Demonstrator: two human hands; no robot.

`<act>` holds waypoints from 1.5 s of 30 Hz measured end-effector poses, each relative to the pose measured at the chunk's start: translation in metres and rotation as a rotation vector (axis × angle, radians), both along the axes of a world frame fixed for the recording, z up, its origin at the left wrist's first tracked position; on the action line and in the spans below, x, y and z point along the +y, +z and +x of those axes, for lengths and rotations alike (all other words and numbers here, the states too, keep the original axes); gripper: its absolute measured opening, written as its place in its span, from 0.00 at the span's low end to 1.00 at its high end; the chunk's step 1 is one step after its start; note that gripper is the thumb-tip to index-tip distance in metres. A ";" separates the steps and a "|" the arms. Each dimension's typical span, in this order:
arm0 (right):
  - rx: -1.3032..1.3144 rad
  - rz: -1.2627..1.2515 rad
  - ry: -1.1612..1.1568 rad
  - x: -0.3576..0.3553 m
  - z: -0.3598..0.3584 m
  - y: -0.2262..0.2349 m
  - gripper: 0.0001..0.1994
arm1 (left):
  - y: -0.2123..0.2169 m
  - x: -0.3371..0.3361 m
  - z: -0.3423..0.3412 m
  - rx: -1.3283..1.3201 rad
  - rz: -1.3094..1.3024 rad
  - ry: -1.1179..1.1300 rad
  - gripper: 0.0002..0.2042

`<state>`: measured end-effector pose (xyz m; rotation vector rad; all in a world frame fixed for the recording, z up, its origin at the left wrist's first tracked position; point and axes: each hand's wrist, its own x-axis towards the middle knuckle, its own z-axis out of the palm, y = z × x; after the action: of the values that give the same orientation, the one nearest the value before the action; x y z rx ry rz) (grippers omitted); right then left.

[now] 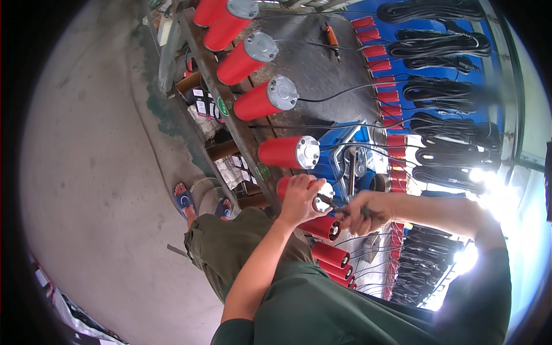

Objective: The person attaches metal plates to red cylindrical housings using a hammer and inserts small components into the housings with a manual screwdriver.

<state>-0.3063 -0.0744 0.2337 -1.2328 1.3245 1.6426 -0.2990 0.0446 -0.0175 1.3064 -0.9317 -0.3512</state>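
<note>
My left hand (298, 200) is wrapped round a red cylinder with a silver metal end cap (326, 197), near the bench's front edge. At that cap's face is the tip of a slim dark hand tool (339, 209), which looks like a screwdriver. My right hand (365, 213) is closed round its handle; motion blur hides the tool's exact kind. Just beyond lies another capped red cylinder (282, 153), its cable running off to the right. On the nearer side is a red cylinder with an uncapped end (319, 227), close under my right hand.
More red cylinders (258, 103) line the wooden bench edge (227, 109). A blue bin (339, 144) holds metal parts. An orange-handled tool (331, 35) lies on the dark bench top. Coiled black cables (440, 92) fill the right side. Boxes (201, 103) sit beneath.
</note>
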 end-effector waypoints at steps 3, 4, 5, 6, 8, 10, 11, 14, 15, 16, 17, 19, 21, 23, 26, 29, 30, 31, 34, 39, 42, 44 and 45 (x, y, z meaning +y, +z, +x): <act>-0.058 0.071 -0.503 0.004 -0.011 -0.004 0.09 | -0.001 -0.001 0.002 -0.020 -0.001 -0.001 0.41; -0.247 -0.050 0.304 0.005 -0.017 -0.003 0.12 | 0.000 0.000 0.001 -0.018 -0.009 -0.002 0.41; -0.361 -0.167 1.116 0.005 -0.021 -0.001 0.15 | 0.001 -0.001 0.001 -0.022 -0.019 0.004 0.41; -0.372 -0.154 0.769 0.003 -0.023 -0.002 0.14 | 0.002 0.000 0.000 -0.016 0.004 -0.004 0.41; -0.208 -0.089 0.025 0.001 -0.023 -0.002 0.13 | 0.002 0.000 -0.001 -0.012 0.001 -0.006 0.41; -0.026 -0.033 -0.674 0.002 -0.016 -0.006 0.13 | -0.001 -0.001 0.000 -0.008 -0.001 0.016 0.41; 0.075 -0.075 -1.024 0.006 -0.012 -0.007 0.12 | -0.002 -0.001 -0.001 -0.001 -0.008 0.006 0.41; -0.091 -0.038 -1.567 0.035 -0.007 -0.018 0.07 | -0.007 -0.004 0.000 -0.018 -0.016 0.026 0.40; -0.091 -0.058 -1.773 0.040 -0.008 -0.019 0.09 | -0.006 -0.005 -0.002 -0.042 -0.044 0.042 0.40; -0.179 -0.060 -1.871 0.047 -0.011 -0.021 0.12 | -0.006 -0.007 -0.002 -0.034 -0.058 0.044 0.37; -0.275 0.094 -2.003 0.054 -0.019 -0.021 0.14 | -0.004 -0.007 -0.002 -0.034 -0.068 0.052 0.37; -0.377 0.157 -1.981 0.060 -0.046 -0.017 0.18 | 0.002 -0.006 -0.002 -0.031 -0.052 0.035 0.38; -0.445 0.237 -1.728 0.042 -0.088 -0.005 0.17 | 0.009 -0.001 -0.001 -0.056 0.022 -0.018 0.44; -0.665 0.038 -1.406 0.015 -0.142 0.002 0.15 | 0.014 0.008 0.001 -0.014 0.059 -0.070 0.44; -0.765 -0.532 -0.578 -0.042 -0.216 -0.010 0.25 | 0.021 0.016 0.011 0.524 0.146 -0.263 0.25; -0.674 -0.964 0.050 -0.099 -0.253 -0.050 0.39 | 0.036 0.015 0.022 0.917 0.168 -0.382 0.25; -0.838 -1.093 0.042 -0.109 -0.262 -0.063 0.43 | 0.047 0.013 0.021 0.934 0.180 -0.348 0.25; -0.914 -1.134 0.061 -0.120 -0.267 -0.076 0.47 | 0.060 0.012 0.021 0.917 0.223 -0.342 0.24; -1.195 -1.263 0.140 -0.135 -0.281 -0.108 0.40 | 0.106 -0.007 -0.007 0.245 0.378 -0.010 0.17; -1.369 -1.503 -0.054 -0.169 -0.341 -0.116 0.14 | 0.141 -0.086 -0.099 -0.393 0.257 -0.349 0.09; -1.377 -1.564 -0.080 -0.183 -0.370 -0.114 0.11 | 0.104 -0.160 -0.155 -0.700 0.379 -0.698 0.15; -1.366 -1.596 -0.046 -0.185 -0.386 -0.113 0.11 | 0.078 -0.182 -0.174 -1.017 0.798 -0.749 0.19; -1.359 -1.612 -0.027 -0.183 -0.391 -0.113 0.11 | 0.068 -0.185 -0.176 -1.062 0.763 -0.729 0.19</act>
<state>-0.6973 -0.2573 0.1205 -2.3316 1.3962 -0.8525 -0.4752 -0.1402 0.0509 1.8362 -2.3574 -0.6212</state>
